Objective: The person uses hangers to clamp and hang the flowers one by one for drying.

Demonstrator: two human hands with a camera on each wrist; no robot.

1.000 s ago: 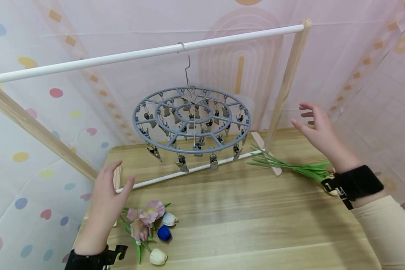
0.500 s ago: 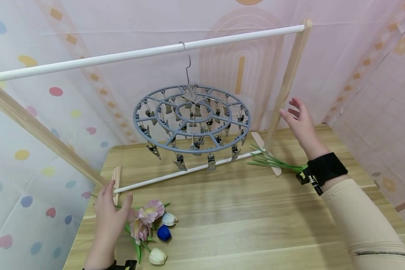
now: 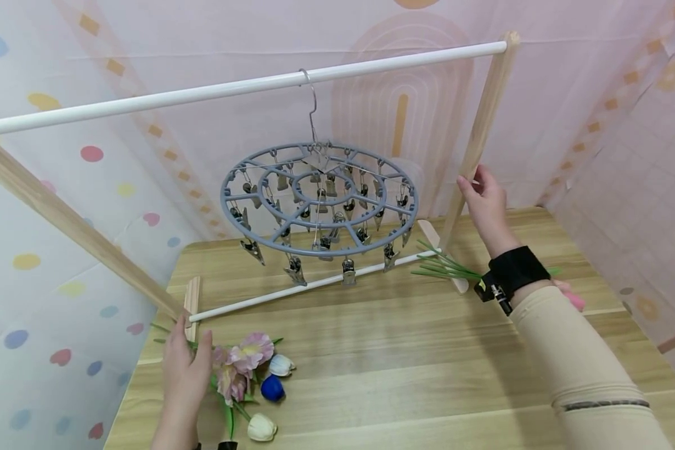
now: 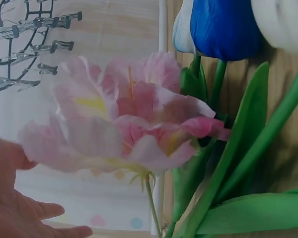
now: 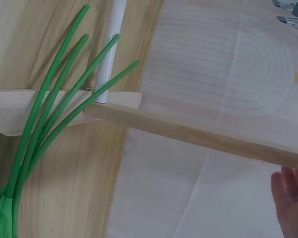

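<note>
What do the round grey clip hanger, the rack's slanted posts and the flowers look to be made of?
Round clip hanger: matte grey moulded plastic, with shiny, apparently metal clips and wire hook. Slanted post: pale unfinished wood, grain showing. Flowers: probably artificial, with fabric-like petals and uniform, glossy green stems.

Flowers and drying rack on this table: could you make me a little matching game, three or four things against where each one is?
Things:
1. grey clip hanger
2. blue tulip
3. green stems
4. left hand

Places:
A. lying on the table by the rack's right foot
B. hooked on the white rail
C. at the pink flowers, near the rack's left foot
D. on the table between two white tulip heads

Pairs: 1-B, 2-D, 3-A, 4-C
</note>
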